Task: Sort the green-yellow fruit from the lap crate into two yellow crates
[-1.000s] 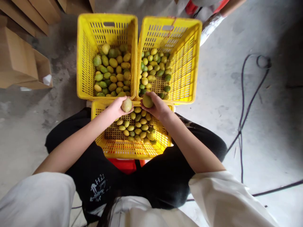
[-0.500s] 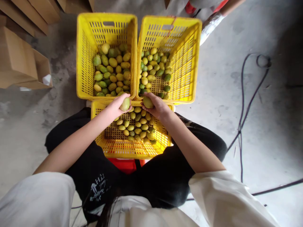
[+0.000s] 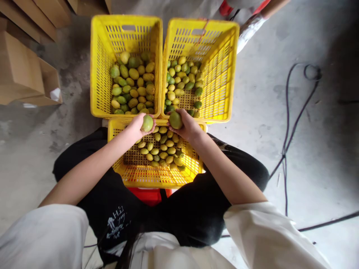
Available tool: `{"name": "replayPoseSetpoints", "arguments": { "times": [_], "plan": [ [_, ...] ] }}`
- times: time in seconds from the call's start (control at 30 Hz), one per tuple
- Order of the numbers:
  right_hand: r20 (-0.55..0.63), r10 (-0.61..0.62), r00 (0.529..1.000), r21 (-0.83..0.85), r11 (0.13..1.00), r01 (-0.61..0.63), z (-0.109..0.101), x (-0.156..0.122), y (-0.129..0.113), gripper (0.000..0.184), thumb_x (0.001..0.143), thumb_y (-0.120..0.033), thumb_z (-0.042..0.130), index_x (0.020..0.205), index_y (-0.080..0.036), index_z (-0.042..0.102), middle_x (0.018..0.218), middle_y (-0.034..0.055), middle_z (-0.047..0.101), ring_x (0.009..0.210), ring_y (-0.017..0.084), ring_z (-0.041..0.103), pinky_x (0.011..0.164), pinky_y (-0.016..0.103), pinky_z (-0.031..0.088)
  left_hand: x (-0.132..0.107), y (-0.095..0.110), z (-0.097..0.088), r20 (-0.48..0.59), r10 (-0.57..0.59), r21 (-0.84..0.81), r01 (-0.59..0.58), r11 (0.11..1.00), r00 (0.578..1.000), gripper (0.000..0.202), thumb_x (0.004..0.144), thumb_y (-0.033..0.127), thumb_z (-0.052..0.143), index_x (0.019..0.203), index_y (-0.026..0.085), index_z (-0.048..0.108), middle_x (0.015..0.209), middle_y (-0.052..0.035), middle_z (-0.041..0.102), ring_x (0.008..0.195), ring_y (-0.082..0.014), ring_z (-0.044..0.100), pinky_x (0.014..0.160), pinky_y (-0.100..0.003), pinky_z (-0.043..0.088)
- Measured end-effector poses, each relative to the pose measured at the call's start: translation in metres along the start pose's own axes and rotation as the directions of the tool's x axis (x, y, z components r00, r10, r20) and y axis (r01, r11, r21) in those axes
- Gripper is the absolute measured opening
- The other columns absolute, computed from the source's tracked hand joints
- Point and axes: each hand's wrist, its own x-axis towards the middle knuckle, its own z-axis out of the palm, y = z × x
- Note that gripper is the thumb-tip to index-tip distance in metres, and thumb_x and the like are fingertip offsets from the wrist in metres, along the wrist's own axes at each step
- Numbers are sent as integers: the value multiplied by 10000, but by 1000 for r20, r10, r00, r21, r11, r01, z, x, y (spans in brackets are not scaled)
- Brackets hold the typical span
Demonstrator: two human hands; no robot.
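Note:
My left hand holds a round, smooth green fruit over the far rim of the near yellow crate. Opposite it, my right hand is closed around a second, darker green fruit. A short gap separates the two fruits. Below the hands, several yellow-green oval fruits lie in the near crate. Larger green and yellow fruits fill the bottom of the far left crate. Smaller ones lie in the far right crate. The exact kind of fruit is not certain.
Cardboard boxes stand at the left. A black cable loops over the concrete floor on the right. At the top right, another person's leg and shoe show beyond the crates. A red object sits under the near crate.
Both fruits have turned slightly in my fingers and show more of their green rounded sides. My hands have barely shifted; the crates are where they were.

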Motion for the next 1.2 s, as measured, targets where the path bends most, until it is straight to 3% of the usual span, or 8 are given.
{"name": "replayPoseSetpoints", "arguments": {
  "times": [0.17, 0.3, 0.43, 0.6, 0.77, 0.97, 1.13, 1.2],
  "plan": [
    [2, 31, 1000, 14, 999, -31, 4, -9, -2, 264, 977, -440, 569, 871, -207, 634, 711, 10, 621, 695, 161, 632, 552, 241, 472, -3, 0, 3, -44, -30, -13, 29, 999, 999, 197, 1029, 224, 465, 897, 194, 608, 647, -23, 618, 529, -144, 613, 519, -229, 523],
    [31, -126, 992, -27, 992, 127, 3, -13, 2, 241, 851, -423, 750, 921, -206, 672, 812, 4, 685, 806, 159, 654, 566, 224, 446, -3, -1, 5, -47, -12, -16, 11, 1000, 999, 119, 921, 237, 729, 924, 205, 615, 679, -4, 623, 553, -127, 611, 507, -207, 527],
    [76, -188, 979, -72, 978, 193, 2, -11, 5, 236, 773, -354, 811, 909, -198, 696, 840, 6, 699, 796, 147, 652, 631, 225, 515, -1, -3, 4, -49, 48, 53, -45, 998, 998, 185, 844, 98, 758, 871, 202, 607, 704, -3, 624, 581, -113, 592, 541, -208, 556],
    [21, -83, 996, -74, 994, 85, 3, -8, 1, 150, 885, -350, 692, 866, -203, 668, 753, 7, 658, 649, 129, 627, 582, 226, 524, 1, -4, 2, -152, 102, 67, -93, 993, 983, 205, 871, 159, 755, 836, 220, 563, 722, 16, 605, 604, -121, 579, 584, -250, 586],
    [-22, -44, 999, -75, 996, 42, 3, -4, 1, 259, 957, -442, 599, 1005, -209, 699, 690, 7, 651, 685, 165, 680, 517, 217, 504, -2, -2, 3, -86, 9, 8, -8, 1000, 996, 130, 1019, 242, 539, 902, 210, 587, 697, -20, 609, 580, -146, 605, 509, -224, 515],
    [-38, 8, 999, -59, 998, -11, 9, -14, -5, 286, 1025, -342, 470, 955, -188, 700, 797, 31, 710, 716, 142, 686, 503, 196, 475, 6, -2, -1, -54, -49, -55, 46, 997, 997, 150, 1022, 201, 480, 966, 206, 619, 722, -35, 644, 559, -154, 622, 549, -252, 544],
    [9, -98, 995, -78, 992, 99, 10, -20, -4, 81, 906, -252, 694, 849, -202, 669, 756, -21, 652, 652, 103, 624, 598, 188, 547, 7, -2, -2, -41, -61, -93, 57, 994, 997, 144, 1045, 292, 521, 962, 220, 615, 703, -23, 639, 558, -145, 630, 547, -233, 549],
    [40, -135, 990, -80, 987, 138, 8, -19, -2, 123, 840, -229, 769, 826, -201, 650, 751, -27, 637, 655, 94, 610, 624, 185, 561, 5, -2, 0, -36, -36, -79, 33, 996, 999, 104, 992, 300, 646, 937, 219, 612, 686, -10, 627, 547, -134, 617, 529, -216, 538]
  ]
}}
